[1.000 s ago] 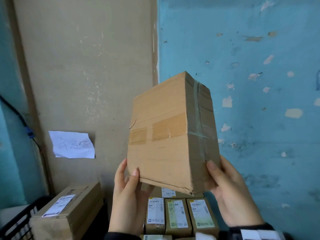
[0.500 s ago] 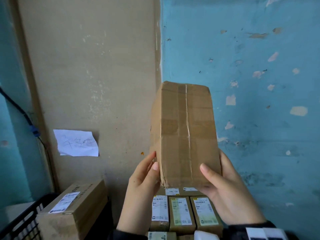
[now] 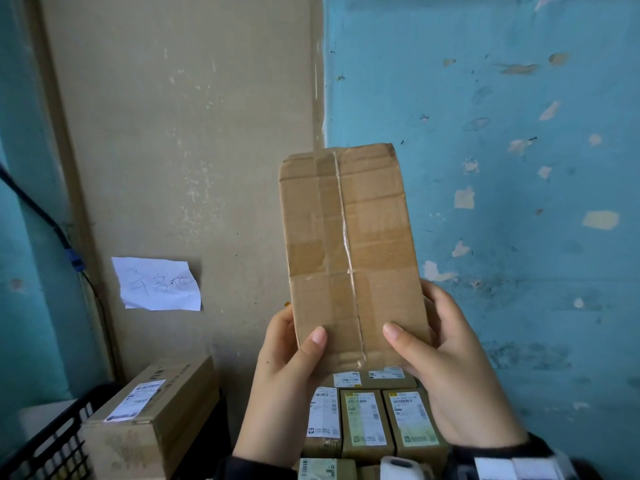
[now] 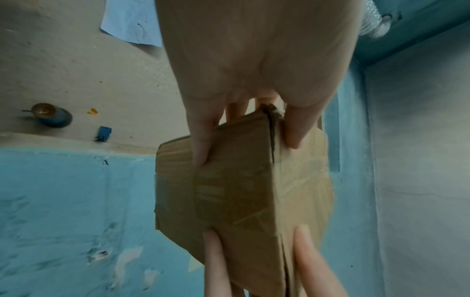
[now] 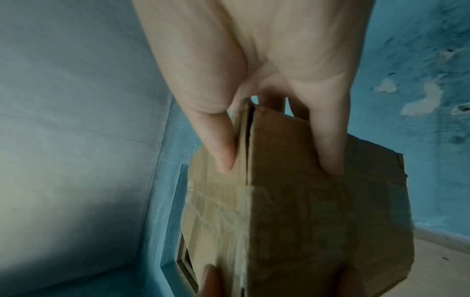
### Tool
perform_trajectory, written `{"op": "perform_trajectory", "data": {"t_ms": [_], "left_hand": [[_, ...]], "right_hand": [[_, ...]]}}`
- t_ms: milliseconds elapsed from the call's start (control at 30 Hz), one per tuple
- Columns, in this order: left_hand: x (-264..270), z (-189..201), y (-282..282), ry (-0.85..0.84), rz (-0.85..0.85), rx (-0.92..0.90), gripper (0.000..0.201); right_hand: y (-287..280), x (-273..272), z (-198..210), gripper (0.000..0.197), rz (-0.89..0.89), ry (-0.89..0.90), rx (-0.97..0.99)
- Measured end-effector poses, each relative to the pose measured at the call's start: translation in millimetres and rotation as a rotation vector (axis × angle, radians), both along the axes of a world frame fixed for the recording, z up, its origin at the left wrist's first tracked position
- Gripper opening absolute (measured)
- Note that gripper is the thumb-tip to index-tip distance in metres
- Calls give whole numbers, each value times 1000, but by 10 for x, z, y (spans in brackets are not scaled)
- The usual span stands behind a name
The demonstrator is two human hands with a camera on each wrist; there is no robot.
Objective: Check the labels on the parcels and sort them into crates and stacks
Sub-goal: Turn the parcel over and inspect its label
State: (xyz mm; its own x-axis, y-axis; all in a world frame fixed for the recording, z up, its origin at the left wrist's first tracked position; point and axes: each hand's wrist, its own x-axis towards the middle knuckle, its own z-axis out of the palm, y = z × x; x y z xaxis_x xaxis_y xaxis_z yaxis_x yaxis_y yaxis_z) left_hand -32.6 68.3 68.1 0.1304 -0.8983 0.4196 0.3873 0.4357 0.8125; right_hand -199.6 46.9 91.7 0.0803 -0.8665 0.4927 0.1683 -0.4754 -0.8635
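I hold a tall brown cardboard parcel (image 3: 349, 251) upright in front of the wall, its taped seam face toward me and no label showing on that face. My left hand (image 3: 287, 375) grips its lower left edge, thumb on the front. My right hand (image 3: 446, 368) grips the lower right edge, thumb on the front too. The left wrist view shows the parcel (image 4: 234, 191) pinched between thumb and fingers, and so does the right wrist view of the parcel (image 5: 292, 211). Below stand several small labelled parcels (image 3: 367, 420) packed side by side.
A larger labelled carton (image 3: 152, 414) lies at lower left, on a black plastic crate (image 3: 45, 445). A handwritten paper note (image 3: 159, 284) is stuck on the beige wall. A dark cable (image 3: 52, 223) runs down the left wall. Blue peeling wall fills the right.
The parcel has been turned in both hands: its broad face swung away and the narrow taped seam face now looks at me. Both thumbs shifted onto that front face.
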Motion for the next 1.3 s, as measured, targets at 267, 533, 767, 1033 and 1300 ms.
{"op": "perform_trajectory", "data": {"t_ms": [267,533,767,1033,1300], "left_hand": [[69,-59,-5,217,29,38,42],[72,-65,8,341,65,78,34],[125,-107,15,373,-34,60,47],[202,-151,30,461,-12,112,47],[364,-93,18,300,180,159,37]], "right_hand": [[9,47,22,20,-152,-40,35],[-25,50,14,94,-305,216,23],[-12,140,-21,127,-329,461,26],[32,236,62,116,-331,443,6],[-189,118,-127,38,-310,11,106]]}}
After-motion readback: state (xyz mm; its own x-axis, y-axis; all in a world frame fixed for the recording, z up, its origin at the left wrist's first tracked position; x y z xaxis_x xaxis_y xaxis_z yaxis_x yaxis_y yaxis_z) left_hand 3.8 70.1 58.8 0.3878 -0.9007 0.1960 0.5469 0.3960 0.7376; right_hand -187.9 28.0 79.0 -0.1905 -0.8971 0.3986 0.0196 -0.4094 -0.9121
